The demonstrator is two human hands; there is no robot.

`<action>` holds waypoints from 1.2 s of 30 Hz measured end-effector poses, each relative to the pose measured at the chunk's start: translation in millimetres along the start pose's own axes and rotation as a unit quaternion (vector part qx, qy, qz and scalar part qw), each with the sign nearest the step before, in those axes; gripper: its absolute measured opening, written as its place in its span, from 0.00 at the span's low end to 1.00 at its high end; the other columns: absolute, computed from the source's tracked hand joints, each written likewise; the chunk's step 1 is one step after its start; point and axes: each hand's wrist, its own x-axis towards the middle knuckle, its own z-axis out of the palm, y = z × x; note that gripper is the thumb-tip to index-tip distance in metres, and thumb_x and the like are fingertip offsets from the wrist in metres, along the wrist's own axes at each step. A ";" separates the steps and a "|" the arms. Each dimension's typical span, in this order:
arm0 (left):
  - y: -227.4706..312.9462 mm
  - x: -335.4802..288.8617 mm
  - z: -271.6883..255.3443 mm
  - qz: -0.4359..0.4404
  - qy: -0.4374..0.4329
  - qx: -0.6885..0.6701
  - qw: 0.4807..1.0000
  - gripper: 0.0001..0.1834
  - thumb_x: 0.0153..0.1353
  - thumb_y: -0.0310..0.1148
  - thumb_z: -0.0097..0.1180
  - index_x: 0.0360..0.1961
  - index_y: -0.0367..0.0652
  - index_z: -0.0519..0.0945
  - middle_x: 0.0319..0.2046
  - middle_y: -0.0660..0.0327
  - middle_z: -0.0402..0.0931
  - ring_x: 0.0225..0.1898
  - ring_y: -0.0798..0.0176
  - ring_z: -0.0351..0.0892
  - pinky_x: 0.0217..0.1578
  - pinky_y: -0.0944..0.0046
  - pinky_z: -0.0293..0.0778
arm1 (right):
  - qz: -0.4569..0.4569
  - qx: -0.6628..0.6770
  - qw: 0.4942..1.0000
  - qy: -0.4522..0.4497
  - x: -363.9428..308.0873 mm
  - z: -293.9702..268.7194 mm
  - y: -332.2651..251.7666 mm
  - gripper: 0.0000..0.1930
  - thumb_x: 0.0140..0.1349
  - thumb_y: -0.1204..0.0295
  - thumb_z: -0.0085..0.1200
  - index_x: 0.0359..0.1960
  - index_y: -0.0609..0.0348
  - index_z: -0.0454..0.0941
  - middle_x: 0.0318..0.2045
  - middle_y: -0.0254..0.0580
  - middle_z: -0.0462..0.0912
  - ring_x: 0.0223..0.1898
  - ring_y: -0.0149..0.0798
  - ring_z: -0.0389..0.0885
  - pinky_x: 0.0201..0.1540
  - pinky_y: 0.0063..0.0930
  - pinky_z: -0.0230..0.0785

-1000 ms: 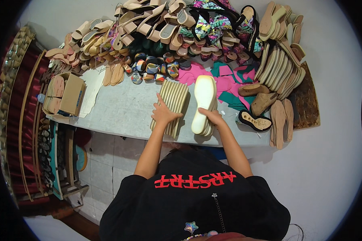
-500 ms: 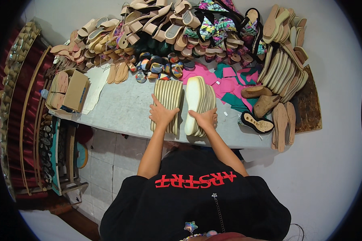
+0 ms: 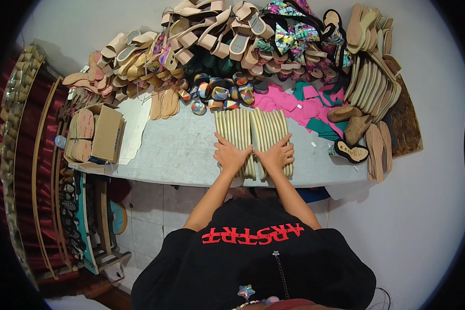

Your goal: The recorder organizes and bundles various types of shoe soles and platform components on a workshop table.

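Note:
Two rows of cream, layered shoe soles stand on edge side by side near the front of the table. My left hand (image 3: 230, 155) spans the left row of soles (image 3: 233, 122), its fingers at the outer side and its thumb at the inner side. The right row of soles (image 3: 272, 123) is gripped the same way by my right hand (image 3: 275, 156). Both rows meet along the middle, and my thumbs almost touch there. The undersides of the rows are hidden.
Heeled sandals (image 3: 212, 39) are heaped along the back of the grey table (image 3: 175, 155). Pink fabric scraps (image 3: 274, 98) lie behind the rows. Wooden shoe lasts (image 3: 356, 128) and more stacked soles (image 3: 372, 85) are at right; a cardboard box (image 3: 108, 133) stands left.
The two rows have come together, closing the gap between them. The right row has tipped so its edges face up instead of a white sole face. The view has shifted slightly left.

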 end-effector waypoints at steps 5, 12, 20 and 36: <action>-5.4 5.6 -5.8 0.022 -0.054 -0.004 0.998 0.68 0.32 0.61 0.62 0.60 0.25 0.38 0.43 0.40 0.62 0.40 0.46 0.68 0.42 0.49 0.61 | -0.012 -0.011 0.999 -0.044 0.8 -4.4 -1.7 0.66 0.27 0.45 0.66 0.62 0.66 0.35 0.54 0.62 0.55 0.53 0.55 0.55 0.52 0.51 0.47; -24.6 21.7 -1.7 0.031 -0.069 -0.141 0.987 0.61 0.35 0.60 0.62 0.57 0.25 0.45 0.46 0.38 0.58 0.44 0.42 0.65 0.45 0.48 0.61 | -0.026 0.092 0.990 -0.104 55.3 8.2 46.0 0.46 0.45 0.43 0.52 0.57 0.69 0.56 0.49 0.64 0.63 0.51 0.60 0.64 0.53 0.43 0.58; -67.2 64.1 21.0 -0.043 -0.299 -0.453 0.839 0.48 0.36 0.42 0.69 0.48 0.21 0.53 0.41 0.41 0.70 0.38 0.54 0.76 0.36 0.63 0.74 | 0.063 0.436 0.861 -0.253 64.8 28.1 52.8 0.31 0.49 0.56 0.57 0.45 0.72 0.65 0.41 0.56 0.71 0.41 0.44 0.75 0.41 0.34 0.70; -49.1 62.3 -28.4 0.116 -0.174 -0.504 0.838 0.30 0.32 0.27 0.71 0.40 0.32 0.72 0.36 0.54 0.77 0.39 0.61 0.76 0.40 0.63 0.73 | -0.210 0.546 0.777 -0.233 66.3 -0.9 33.8 0.35 0.34 0.78 0.68 0.48 0.60 0.64 0.41 0.41 0.74 0.41 0.34 0.74 0.45 0.28 0.68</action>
